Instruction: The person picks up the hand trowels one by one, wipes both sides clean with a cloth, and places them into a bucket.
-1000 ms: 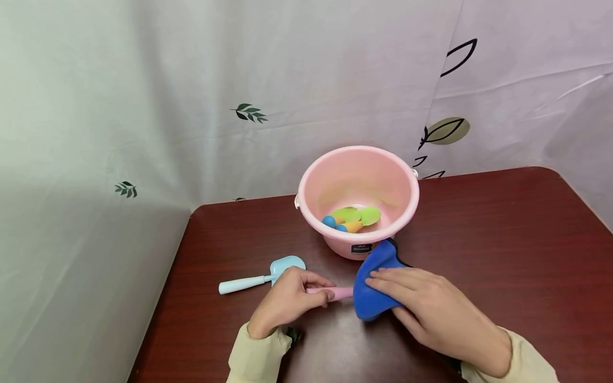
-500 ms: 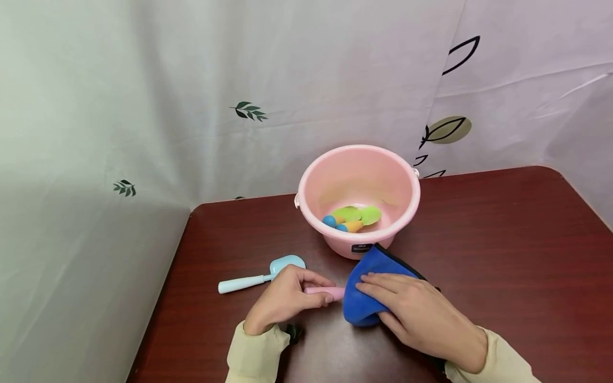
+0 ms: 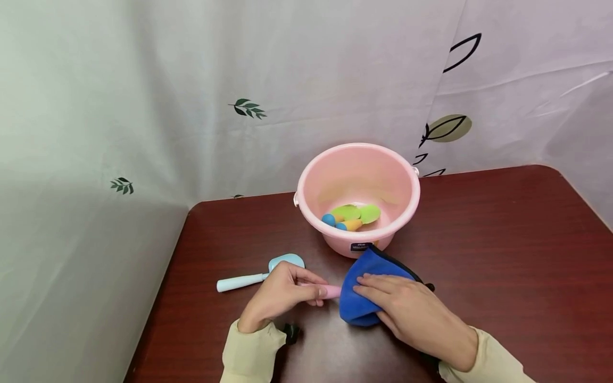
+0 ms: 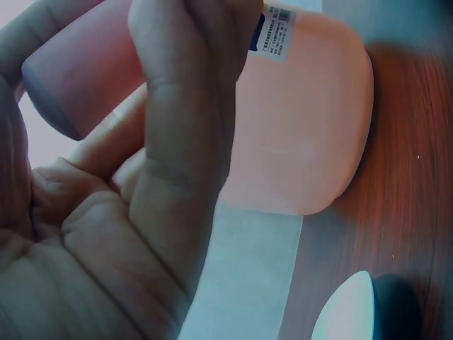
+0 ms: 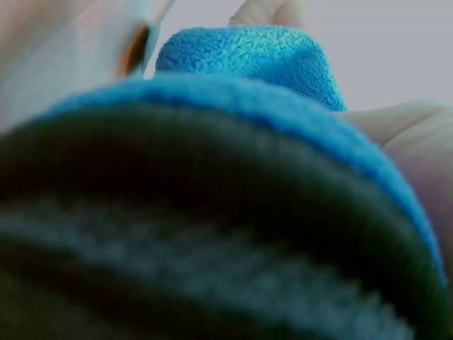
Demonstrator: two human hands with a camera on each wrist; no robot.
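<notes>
Pale curtain (image 3: pixel 297 64) printed with leaves, behind a red-brown table (image 3: pixel 503 239). Left to right, as I see it from my remote station: light blue shovel (image 3: pixel 256 279) lying flat, then the left hand (image 3: pixel 282 292), thumb and fingers pinching a pink handle (image 3: pixel 331 291) in front of the pink bucket (image 3: pixel 359 173). Inside the bucket lie green-bladed tools (image 3: pixel 370 214). Blue cloth (image 3: pixel 364 268) covers the handle's far end (whatever is beneath, I can't see). Right hand (image 3: pixel 421 311) grips that cloth, fingers on top, thumb at its near edge.
</notes>
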